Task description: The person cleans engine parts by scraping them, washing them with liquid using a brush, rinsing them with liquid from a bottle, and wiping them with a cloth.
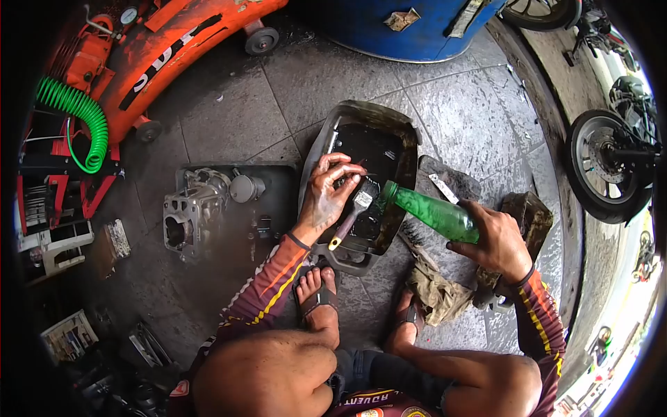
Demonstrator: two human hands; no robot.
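Observation:
My right hand [501,243] is wrapped round the base of a green glass bottle [436,214]. The bottle is tilted, its mouth pointing left over a grimy basin [321,135] with dark liquid in it. Over the basin's left side, my left hand [326,198] has its fingers pinched together close to the bottle's mouth; what they hold is too small to make out. A paintbrush [347,221] with a dark handle lies in the basin just under my left hand, its handle end reaching the near rim.
To the left, a metal engine cylinder [191,215] and a piston [246,187] lie on a dark tray [278,174]. A rag [439,292] and a wire brush [417,247] lie at right. Behind stand an orange air compressor [187,52] and a blue drum [396,35].

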